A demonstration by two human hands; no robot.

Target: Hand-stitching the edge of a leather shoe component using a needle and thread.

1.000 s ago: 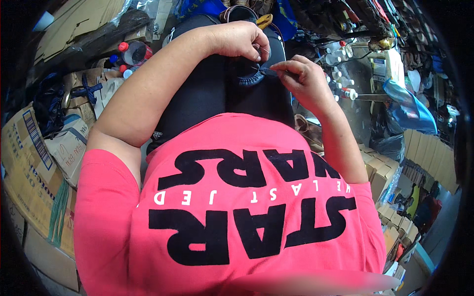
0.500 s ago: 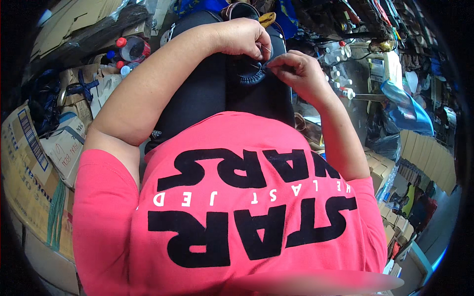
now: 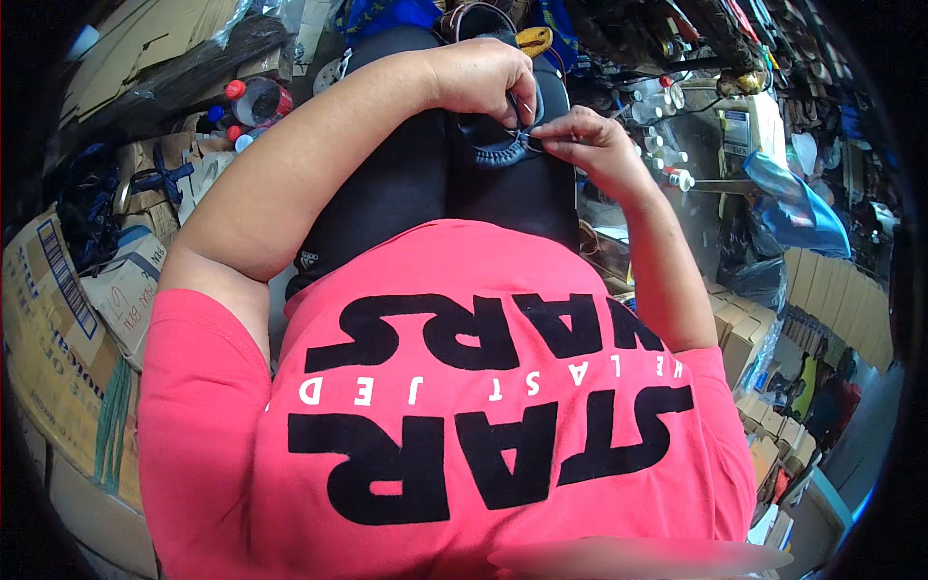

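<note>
A dark blue-black shoe (image 3: 499, 155) with a puckered, stitched seam round its toe rests on my lap, over my black trousers (image 3: 396, 184). My left hand (image 3: 491, 79) is above it with fingers bent down and pinched at the shoe's seam. From the other side my right hand (image 3: 592, 145) pinches with thumb and forefinger close to the same spot. Something thin, thread-like, shows between the fingertips, too small to make out. Part of the shoe is hidden behind my left hand.
Beyond my knees lie a brown shoe (image 3: 480, 21) and a yellow-tan piece (image 3: 534, 40). Bottles stand at the left (image 3: 261, 101) and right (image 3: 667, 155). Cardboard boxes (image 3: 48, 319) crowd the left; a blue plastic bag (image 3: 802, 213) and crowded shelves are at the right.
My left fingertips have moved slightly down and right, closer to the right fingertips. The right hand has shifted slightly right. More of the shoe's puckered seam shows.
</note>
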